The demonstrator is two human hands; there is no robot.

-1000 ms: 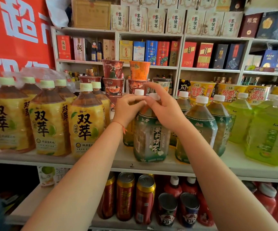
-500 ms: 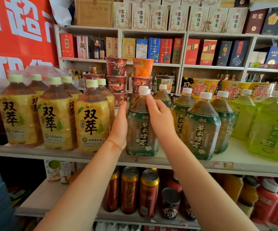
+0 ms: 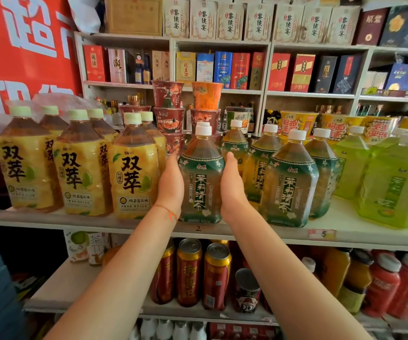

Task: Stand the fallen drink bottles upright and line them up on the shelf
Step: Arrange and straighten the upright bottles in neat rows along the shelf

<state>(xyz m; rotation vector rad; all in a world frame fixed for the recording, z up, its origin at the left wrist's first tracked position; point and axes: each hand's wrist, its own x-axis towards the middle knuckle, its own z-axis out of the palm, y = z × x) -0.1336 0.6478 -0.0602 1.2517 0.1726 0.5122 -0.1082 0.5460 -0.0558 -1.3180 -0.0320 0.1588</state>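
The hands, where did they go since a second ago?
Both hands slid down from the white cap: the left hand and right hand now press the sides of the green tea bottle. It stayed upright on the shelf; the yellow bottles didn't move.

Bare forearms; a thin red-orange string bracelet [image 3: 169, 213] circles the left wrist.
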